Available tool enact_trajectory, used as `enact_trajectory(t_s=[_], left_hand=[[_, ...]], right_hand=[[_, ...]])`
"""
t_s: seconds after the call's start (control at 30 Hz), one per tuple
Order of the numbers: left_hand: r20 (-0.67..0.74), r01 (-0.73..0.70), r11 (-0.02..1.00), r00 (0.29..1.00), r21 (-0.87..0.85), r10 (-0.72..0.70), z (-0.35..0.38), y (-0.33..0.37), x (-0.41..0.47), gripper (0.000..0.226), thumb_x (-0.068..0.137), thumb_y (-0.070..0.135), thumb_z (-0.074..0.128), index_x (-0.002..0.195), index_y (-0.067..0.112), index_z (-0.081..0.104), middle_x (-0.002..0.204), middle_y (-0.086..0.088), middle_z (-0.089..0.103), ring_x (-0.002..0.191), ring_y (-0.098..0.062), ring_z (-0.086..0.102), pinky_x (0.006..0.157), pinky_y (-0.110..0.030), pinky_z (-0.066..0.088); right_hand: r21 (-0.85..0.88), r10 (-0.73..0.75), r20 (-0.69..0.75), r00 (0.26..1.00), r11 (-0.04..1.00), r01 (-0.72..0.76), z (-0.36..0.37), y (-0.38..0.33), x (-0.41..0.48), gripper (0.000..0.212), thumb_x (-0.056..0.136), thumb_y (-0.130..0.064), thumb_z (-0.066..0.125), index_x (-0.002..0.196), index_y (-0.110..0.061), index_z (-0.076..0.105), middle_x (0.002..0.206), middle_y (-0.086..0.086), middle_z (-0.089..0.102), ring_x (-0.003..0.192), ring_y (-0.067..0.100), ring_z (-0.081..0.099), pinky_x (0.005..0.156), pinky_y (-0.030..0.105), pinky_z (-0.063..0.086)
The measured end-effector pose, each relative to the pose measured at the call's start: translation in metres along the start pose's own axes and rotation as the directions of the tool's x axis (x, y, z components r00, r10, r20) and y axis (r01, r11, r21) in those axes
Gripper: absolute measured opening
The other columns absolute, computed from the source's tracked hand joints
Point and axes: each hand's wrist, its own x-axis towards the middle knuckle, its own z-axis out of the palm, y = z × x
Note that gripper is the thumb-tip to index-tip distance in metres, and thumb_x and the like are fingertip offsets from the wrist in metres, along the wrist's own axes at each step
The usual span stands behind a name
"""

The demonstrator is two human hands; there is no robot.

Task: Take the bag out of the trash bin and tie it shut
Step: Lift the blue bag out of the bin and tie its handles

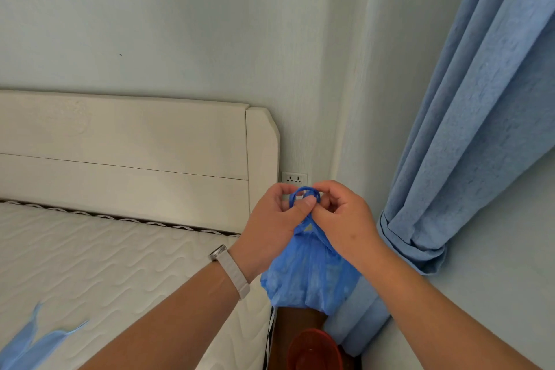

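Observation:
A blue plastic bag (pixel 309 276) hangs in the air between the bed and the curtain, its body bunched and full below my hands. My left hand (pixel 276 219) and my right hand (pixel 342 219) both pinch the bag's thin handles, which are twisted into small loops at the top between my fingertips. The red trash bin (pixel 313 350) stands on the dark floor directly below the bag, with no liner showing in it. Part of the bag's neck is hidden behind my fingers.
A bare white quilted mattress (pixel 105 264) and cream headboard (pixel 135 153) fill the left. Another light blue bag (pixel 33 345) lies flat on the mattress corner. A tied blue curtain (pixel 450 159) hangs at the right. A wall socket (pixel 295 179) sits behind my hands.

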Motion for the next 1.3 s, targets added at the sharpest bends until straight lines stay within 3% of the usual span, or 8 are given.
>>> enact_trajectory(t_s=[0.17,0.33,0.53,0.63,0.73,0.87,1.13,1.3], left_hand=[[0.044,0.083,0.997,0.996,-0.002,-0.083,-0.007,-0.002,0.003,0.051,0.074,0.039,0.073,0.093,-0.005,0.055,0.077,-0.013,0.061,0.069,-0.019,0.058,0.072,-0.036,0.049],[0.04,0.003,0.999,0.999,0.032,-0.005,-0.006,-0.003,-0.001,0.057,0.072,0.047,0.071,0.079,-0.007,0.054,0.074,-0.012,0.053,0.071,-0.022,0.047,0.068,-0.04,0.039],[-0.009,-0.073,0.995,0.997,0.071,0.073,-0.005,-0.002,0.0,0.017,0.084,0.02,0.065,0.083,0.003,0.069,0.075,-0.012,0.065,0.07,-0.015,0.058,0.069,-0.032,0.047],[0.034,-0.062,0.996,0.998,0.064,0.06,-0.009,-0.003,0.001,0.018,0.088,0.018,0.059,0.084,0.002,0.065,0.076,-0.007,0.063,0.073,-0.014,0.058,0.073,-0.03,0.047],[0.09,-0.061,0.998,0.994,0.022,0.059,-0.012,-0.003,0.001,0.023,0.096,0.015,0.048,0.086,-0.001,0.06,0.077,-0.009,0.062,0.075,-0.016,0.059,0.077,-0.029,0.049],[0.128,-0.021,0.999,0.991,-0.043,0.027,-0.012,-0.002,0.001,0.025,0.101,0.012,0.04,0.082,0.004,0.054,0.058,-0.005,0.057,0.056,-0.017,0.054,0.067,-0.028,0.048],[0.144,-0.088,0.887,0.989,0.453,0.024,-0.029,-0.011,0.012,0.027,0.084,0.026,0.068,0.074,0.003,0.059,0.059,-0.003,0.049,0.053,-0.012,0.039,0.054,-0.028,0.035],[0.052,-0.142,0.958,0.99,0.251,0.133,-0.023,-0.01,0.011,0.03,0.09,0.02,0.062,0.071,-0.003,0.054,0.053,-0.007,0.053,0.05,-0.011,0.046,0.055,-0.022,0.041]], right_hand=[[-0.132,-0.009,0.117,0.993,0.991,0.025,-0.005,0.002,0.003,0.024,0.082,-0.009,0.065,0.072,-0.031,0.069,0.049,-0.01,0.044,0.049,0.005,0.039,0.049,0.018,0.037],[-0.18,-0.031,0.071,0.997,0.983,0.043,-0.002,0.008,0.003,0.013,0.081,-0.022,0.068,0.069,-0.02,0.061,0.047,-0.014,0.045,0.047,0.005,0.038,0.046,0.016,0.034],[-0.213,-0.061,0.035,0.998,0.975,0.067,-0.003,0.006,0.005,0.013,0.077,-0.01,0.064,0.066,-0.015,0.058,0.053,-0.01,0.043,0.05,0.006,0.038,0.047,0.016,0.034],[-0.17,-0.038,0.056,0.998,0.984,0.047,-0.003,0.007,0.008,0.014,0.078,-0.005,0.058,0.068,-0.015,0.055,0.063,0.0,0.053,0.054,0.005,0.042,0.052,0.017,0.038],[-0.033,0.053,0.104,0.993,0.998,-0.05,-0.001,0.01,0.01,0.013,0.079,-0.009,0.049,0.072,-0.018,0.054,0.066,0.016,0.061,0.057,0.016,0.049,0.055,0.038,0.044],[-0.021,0.06,0.086,0.995,0.998,-0.059,-0.001,0.015,0.011,0.021,0.087,-0.002,0.048,0.075,-0.02,0.051,0.047,-0.01,0.044,0.048,0.009,0.038,0.05,0.026,0.036],[-0.115,0.075,0.042,0.996,0.991,-0.07,-0.011,0.027,0.016,0.022,0.085,-0.007,0.052,0.077,-0.028,0.055,0.065,0.015,0.054,0.054,0.016,0.042,0.052,0.033,0.037],[0.229,0.206,0.027,0.978,0.951,-0.207,-0.007,0.022,0.015,0.017,0.089,-0.005,0.056,0.08,-0.019,0.058,0.057,0.005,0.061,0.058,0.019,0.066,0.057,0.032,0.049]])
